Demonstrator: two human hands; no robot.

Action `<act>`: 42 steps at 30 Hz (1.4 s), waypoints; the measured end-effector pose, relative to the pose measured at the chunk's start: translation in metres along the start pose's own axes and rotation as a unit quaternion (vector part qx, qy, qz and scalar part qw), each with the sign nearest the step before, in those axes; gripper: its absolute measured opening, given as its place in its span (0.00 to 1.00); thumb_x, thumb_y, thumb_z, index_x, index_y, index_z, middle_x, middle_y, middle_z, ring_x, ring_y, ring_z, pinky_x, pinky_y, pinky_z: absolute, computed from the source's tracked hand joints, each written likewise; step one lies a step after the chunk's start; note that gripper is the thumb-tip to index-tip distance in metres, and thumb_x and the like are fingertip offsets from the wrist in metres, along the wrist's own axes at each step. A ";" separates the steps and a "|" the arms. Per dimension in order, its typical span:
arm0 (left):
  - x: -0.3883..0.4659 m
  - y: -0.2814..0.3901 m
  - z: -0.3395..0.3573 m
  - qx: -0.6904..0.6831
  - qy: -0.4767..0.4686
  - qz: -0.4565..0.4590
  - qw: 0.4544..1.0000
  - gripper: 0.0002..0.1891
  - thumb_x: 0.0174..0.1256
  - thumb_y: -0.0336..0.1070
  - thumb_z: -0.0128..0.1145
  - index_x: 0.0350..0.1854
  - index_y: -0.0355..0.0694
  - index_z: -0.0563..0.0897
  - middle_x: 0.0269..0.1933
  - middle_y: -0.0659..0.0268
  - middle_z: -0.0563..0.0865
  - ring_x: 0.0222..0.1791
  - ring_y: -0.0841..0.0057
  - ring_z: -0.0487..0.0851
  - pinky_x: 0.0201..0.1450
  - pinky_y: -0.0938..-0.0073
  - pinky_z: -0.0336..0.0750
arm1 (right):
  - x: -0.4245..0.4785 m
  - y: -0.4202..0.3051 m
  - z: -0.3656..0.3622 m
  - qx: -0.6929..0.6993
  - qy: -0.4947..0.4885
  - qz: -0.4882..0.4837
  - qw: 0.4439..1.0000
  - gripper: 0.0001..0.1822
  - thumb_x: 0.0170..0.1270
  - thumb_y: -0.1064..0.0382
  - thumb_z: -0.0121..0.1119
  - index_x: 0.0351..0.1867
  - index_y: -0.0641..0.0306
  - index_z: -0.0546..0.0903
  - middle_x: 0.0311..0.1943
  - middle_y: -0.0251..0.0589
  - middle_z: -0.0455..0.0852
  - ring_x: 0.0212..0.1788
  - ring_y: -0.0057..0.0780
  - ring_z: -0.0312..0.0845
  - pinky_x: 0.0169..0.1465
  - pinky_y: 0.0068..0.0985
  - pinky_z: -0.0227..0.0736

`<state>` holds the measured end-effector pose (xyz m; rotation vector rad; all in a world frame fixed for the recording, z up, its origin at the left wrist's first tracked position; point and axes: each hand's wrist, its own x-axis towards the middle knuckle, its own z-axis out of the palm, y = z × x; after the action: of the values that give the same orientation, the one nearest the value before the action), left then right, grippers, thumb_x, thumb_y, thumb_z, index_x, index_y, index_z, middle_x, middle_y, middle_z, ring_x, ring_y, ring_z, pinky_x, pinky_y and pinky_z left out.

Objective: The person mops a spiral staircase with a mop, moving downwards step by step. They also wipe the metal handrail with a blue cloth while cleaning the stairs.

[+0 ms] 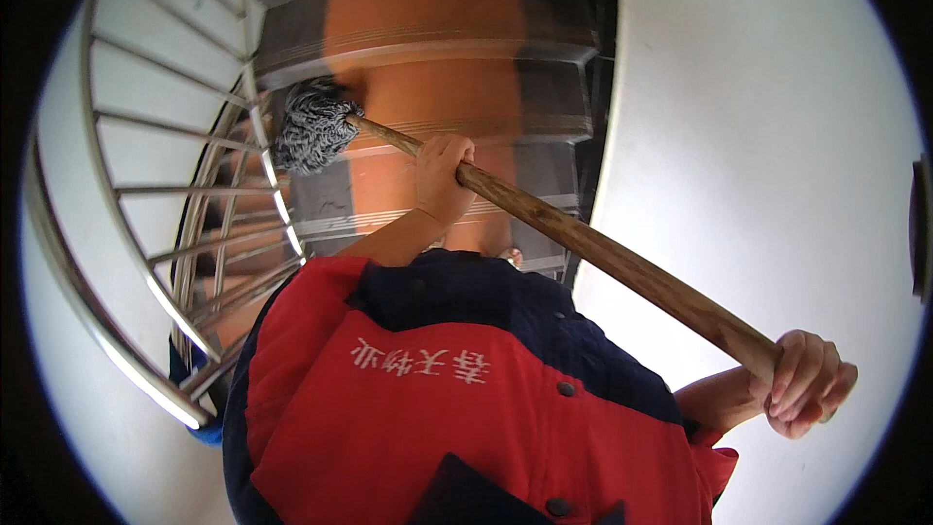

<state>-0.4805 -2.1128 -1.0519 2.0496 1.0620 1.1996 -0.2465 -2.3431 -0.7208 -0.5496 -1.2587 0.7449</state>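
Note:
A wooden mop handle [583, 226] runs slantwise across the view, from upper left to lower right. My left hand [444, 175] is wrapped around its lower part, over the stairs. Out to the right, beside the white wall, my right hand [809, 383] grips the handle's upper end. The grey and black string mop head [317, 127] lies at the left side of the stair steps [437, 95], close to the railing. Its strands spread over the dark border of a step, and its far edge is blurred.
A metal stair railing [266, 153] with several bars curves along the left. On the right rises a white wall [729, 124]. Orange and dark grey steps have ridged edges. Part of a foot [512, 257] shows beyond my red and navy shirt [466, 408], which bears writing.

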 end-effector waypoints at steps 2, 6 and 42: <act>0.016 0.034 0.027 -0.055 -0.053 0.022 0.997 0.11 0.39 0.30 0.62 0.25 0.44 0.73 0.27 0.62 0.77 0.34 0.59 0.76 0.37 0.60 0.66 | -0.011 -0.028 -0.014 -0.013 0.025 -0.056 0.998 0.10 0.50 0.77 0.65 0.29 0.60 0.76 0.12 0.31 0.78 0.12 0.15 0.73 0.22 0.13 0.76; 0.038 0.099 0.118 -0.183 -0.215 0.127 0.951 0.10 0.39 0.30 0.62 0.25 0.45 0.75 0.28 0.63 0.79 0.36 0.59 0.77 0.38 0.59 0.68 | -0.052 -0.092 0.000 -0.159 0.054 -0.151 0.974 0.06 0.54 0.66 0.61 0.31 0.61 0.75 0.11 0.23 0.77 0.12 0.10 0.74 0.27 0.09 0.74; -0.135 0.234 0.321 -0.139 -0.635 0.230 0.724 0.09 0.51 0.31 0.60 0.36 0.50 0.82 0.41 0.65 0.83 0.50 0.61 0.75 0.54 0.56 0.69 | -0.174 -0.176 -0.053 -0.351 0.167 -0.175 0.905 0.14 0.69 0.52 0.52 0.33 0.60 0.72 0.15 0.24 0.73 0.16 0.15 0.67 0.28 0.21 0.69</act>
<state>-0.1523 -2.3710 -1.0866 2.1939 -0.2998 -0.1095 -0.1834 -2.5886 -0.7156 -0.9551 -1.2341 -0.1343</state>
